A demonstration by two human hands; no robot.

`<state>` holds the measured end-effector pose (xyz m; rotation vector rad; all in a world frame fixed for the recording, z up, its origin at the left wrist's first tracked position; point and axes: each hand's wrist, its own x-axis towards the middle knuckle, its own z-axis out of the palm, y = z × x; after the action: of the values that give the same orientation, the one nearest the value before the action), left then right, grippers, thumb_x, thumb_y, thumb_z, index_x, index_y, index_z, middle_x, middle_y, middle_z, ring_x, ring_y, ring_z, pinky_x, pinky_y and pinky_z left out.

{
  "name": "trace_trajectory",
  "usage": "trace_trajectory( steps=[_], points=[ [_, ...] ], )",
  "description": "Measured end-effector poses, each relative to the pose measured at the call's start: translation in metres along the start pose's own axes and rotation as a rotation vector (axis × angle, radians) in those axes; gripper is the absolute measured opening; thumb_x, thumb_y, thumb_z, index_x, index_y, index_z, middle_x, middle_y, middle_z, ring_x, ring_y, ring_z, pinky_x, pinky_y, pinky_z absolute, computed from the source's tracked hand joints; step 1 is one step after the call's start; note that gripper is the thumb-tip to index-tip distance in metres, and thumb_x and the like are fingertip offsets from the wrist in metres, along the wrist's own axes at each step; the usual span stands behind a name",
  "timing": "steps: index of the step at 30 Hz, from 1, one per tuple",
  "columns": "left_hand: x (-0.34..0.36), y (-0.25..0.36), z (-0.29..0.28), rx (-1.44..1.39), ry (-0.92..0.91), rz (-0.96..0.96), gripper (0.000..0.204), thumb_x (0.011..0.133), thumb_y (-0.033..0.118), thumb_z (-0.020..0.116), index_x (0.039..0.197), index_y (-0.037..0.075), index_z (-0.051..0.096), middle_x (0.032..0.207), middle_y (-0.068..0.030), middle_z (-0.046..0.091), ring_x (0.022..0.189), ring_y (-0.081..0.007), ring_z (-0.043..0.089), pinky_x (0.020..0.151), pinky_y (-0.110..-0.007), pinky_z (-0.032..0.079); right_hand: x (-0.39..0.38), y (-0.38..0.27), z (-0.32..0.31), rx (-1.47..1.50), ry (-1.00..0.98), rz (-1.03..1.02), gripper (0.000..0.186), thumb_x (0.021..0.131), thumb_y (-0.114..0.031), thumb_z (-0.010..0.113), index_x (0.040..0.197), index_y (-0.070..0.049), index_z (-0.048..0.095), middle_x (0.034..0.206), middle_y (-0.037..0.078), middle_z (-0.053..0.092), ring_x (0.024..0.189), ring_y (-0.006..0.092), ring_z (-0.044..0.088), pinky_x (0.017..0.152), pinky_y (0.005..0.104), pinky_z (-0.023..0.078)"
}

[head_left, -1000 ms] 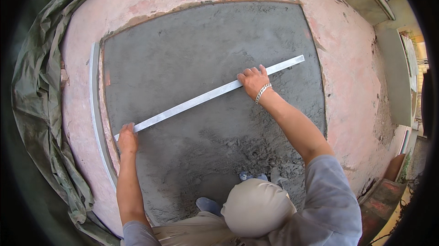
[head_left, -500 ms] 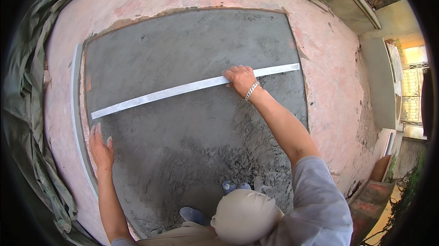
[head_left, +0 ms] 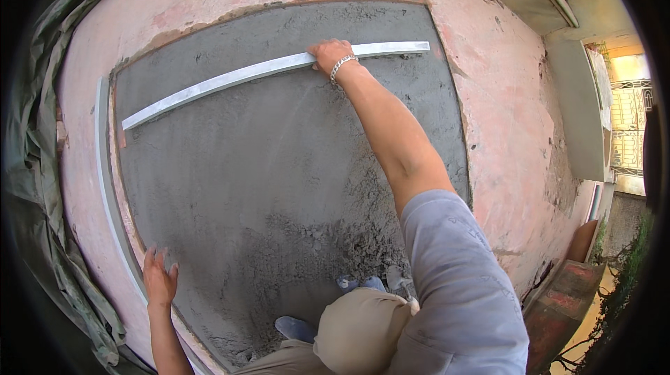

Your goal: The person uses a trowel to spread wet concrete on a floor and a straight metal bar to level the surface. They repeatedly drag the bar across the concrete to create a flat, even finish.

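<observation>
A long pale metal straightedge (head_left: 230,78) lies across the far part of a wet grey cement patch (head_left: 237,159). My right hand (head_left: 331,55), with a chain bracelet at the wrist, is closed over the bar right of its middle. The arm stretches far forward. My left hand (head_left: 160,279) is off the bar, fingers apart and holding nothing, near the patch's left border. Between the bar and my body, the cement is smooth toward the middle and lumpy toward the lower right.
A second long metal bar (head_left: 105,173) lies along the patch's left side on the pinkish floor (head_left: 509,159). Beyond it is a bunched dark green tarp (head_left: 43,186). My blue shoe (head_left: 294,328) is at the near cement. A low wall (head_left: 574,110) stands at right.
My right hand has pushed the straightedge away from me and slightly left. My left hand has drawn back toward my body, farther from the bar's left end.
</observation>
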<state>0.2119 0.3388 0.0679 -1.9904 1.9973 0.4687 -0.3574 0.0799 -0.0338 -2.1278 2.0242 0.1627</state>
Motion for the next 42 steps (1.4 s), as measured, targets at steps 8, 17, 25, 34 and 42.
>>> trace_trajectory(
  steps=[8, 17, 25, 34, 42],
  points=[
    [-0.002, 0.020, 0.003, -0.046, -0.029, 0.052, 0.050, 0.081, 0.007, 0.076, 0.128, 0.003, 0.062, 0.147, -0.0216, 0.047, 0.134, -0.0421, 0.047, 0.111, -0.047, 0.040, -0.068, -0.010, 0.010, 0.055, -0.019, 0.008, 0.030, 0.091, -0.022, 0.069, 0.120, -0.019, 0.065, 0.120, 0.005, 0.066, 0.118, 0.0276, 0.060, 0.098, 0.0482, 0.046],
    [0.014, 0.052, -0.007, -0.117, -0.061, 0.124, 0.047, 0.082, 0.008, 0.075, 0.126, 0.002, 0.063, 0.144, -0.0226, 0.050, 0.132, -0.0411, 0.049, 0.110, -0.045, 0.042, -0.151, -0.035, 0.034, 0.085, 0.023, -0.012, 0.022, 0.089, -0.018, 0.068, 0.111, -0.017, 0.066, 0.112, 0.002, 0.066, 0.109, 0.0256, 0.062, 0.093, 0.0474, 0.046],
    [0.022, 0.053, -0.006, -0.131, -0.037, 0.162, 0.046, 0.083, 0.010, 0.075, 0.126, 0.003, 0.063, 0.144, -0.0219, 0.050, 0.133, -0.0410, 0.048, 0.111, -0.045, 0.041, -0.195, -0.050, 0.053, 0.122, 0.136, -0.041, 0.017, 0.090, -0.011, 0.058, 0.104, -0.016, 0.066, 0.102, 0.002, 0.066, 0.101, 0.0245, 0.062, 0.088, 0.0458, 0.043],
    [0.020, 0.043, 0.004, -0.102, -0.025, 0.227, 0.048, 0.082, 0.013, 0.076, 0.127, 0.007, 0.062, 0.143, -0.0200, 0.050, 0.131, -0.0406, 0.049, 0.107, -0.045, 0.044, -0.249, -0.072, 0.067, 0.209, 0.032, 0.004, 0.026, 0.089, -0.012, 0.059, 0.114, -0.016, 0.065, 0.106, 0.003, 0.066, 0.105, 0.0256, 0.061, 0.089, 0.0477, 0.043],
    [0.014, 0.034, -0.009, -0.153, 0.041, 0.248, 0.035, 0.085, 0.014, 0.074, 0.117, 0.004, 0.066, 0.127, -0.0168, 0.061, 0.114, -0.0381, 0.061, 0.096, -0.043, 0.051, -0.306, -0.095, 0.067, 0.210, -0.026, -0.165, 0.029, 0.086, -0.012, 0.061, 0.114, -0.017, 0.065, 0.110, 0.002, 0.067, 0.105, 0.0254, 0.061, 0.089, 0.0473, 0.044]
  ],
)
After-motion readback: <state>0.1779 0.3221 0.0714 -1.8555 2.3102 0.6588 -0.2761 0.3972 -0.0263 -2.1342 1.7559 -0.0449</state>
